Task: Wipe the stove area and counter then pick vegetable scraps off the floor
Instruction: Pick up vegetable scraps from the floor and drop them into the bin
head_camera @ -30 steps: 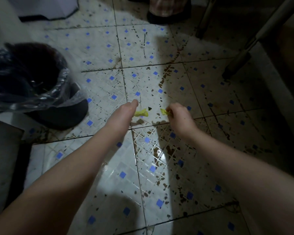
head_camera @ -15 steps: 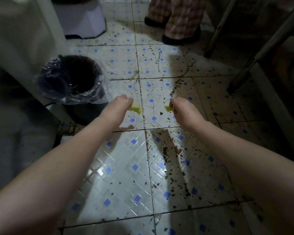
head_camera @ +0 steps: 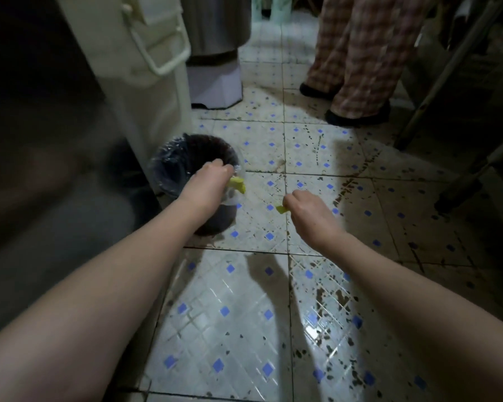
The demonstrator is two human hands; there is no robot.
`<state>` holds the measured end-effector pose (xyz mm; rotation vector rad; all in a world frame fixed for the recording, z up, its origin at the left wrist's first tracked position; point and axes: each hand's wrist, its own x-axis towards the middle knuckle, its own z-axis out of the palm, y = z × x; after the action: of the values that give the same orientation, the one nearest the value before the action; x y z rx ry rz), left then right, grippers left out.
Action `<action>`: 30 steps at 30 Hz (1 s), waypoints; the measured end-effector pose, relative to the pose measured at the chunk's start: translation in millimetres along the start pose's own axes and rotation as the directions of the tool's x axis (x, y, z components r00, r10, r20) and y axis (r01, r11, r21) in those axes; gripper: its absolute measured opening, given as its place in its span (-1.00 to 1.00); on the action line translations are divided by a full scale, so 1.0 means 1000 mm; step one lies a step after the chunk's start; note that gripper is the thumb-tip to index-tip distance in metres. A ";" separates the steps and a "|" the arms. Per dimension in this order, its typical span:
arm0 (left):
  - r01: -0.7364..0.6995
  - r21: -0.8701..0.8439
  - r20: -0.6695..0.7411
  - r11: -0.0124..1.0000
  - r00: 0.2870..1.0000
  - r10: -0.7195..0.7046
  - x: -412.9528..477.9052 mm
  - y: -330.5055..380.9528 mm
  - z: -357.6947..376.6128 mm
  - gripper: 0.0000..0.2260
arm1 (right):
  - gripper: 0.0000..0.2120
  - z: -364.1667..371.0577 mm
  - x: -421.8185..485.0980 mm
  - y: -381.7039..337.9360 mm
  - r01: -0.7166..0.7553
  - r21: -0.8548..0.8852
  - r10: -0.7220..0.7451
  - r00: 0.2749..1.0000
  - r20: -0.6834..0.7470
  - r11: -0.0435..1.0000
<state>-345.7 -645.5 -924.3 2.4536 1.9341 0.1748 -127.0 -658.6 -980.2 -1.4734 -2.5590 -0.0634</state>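
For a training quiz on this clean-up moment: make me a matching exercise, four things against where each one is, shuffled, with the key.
Things:
1. left hand
2. right hand
3. bin
4. plaid trousers

Places:
A. standing at the far end of the floor
B. above open tiles, pinching the smaller scrap
C. beside the white cabinet, lined with clear plastic
D. over the bin's rim, holding the larger scrap

Pairs: 1-D, 2-B, 3-C, 4-A.
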 end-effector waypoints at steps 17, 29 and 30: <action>0.130 0.044 -0.067 0.990 0.990 -0.127 0.023 -0.050 -0.004 -0.67 | -0.78 0.012 0.037 -0.020 -0.046 0.107 0.044 0.999 0.023 0.993; 0.257 0.238 -0.187 0.936 0.958 -0.216 -0.023 -0.062 0.035 -0.79 | -0.79 -0.003 0.115 -0.040 0.078 0.156 -0.060 0.992 -0.113 0.985; 0.264 0.223 -0.193 0.938 0.956 -0.223 -0.026 -0.064 0.035 -0.80 | -0.81 -0.003 0.123 -0.045 0.076 0.162 -0.056 0.991 -0.124 0.984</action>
<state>-410.5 -653.8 -966.3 2.3724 2.4493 0.1454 -225.6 -576.7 -952.1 -1.2844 -2.4515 0.0512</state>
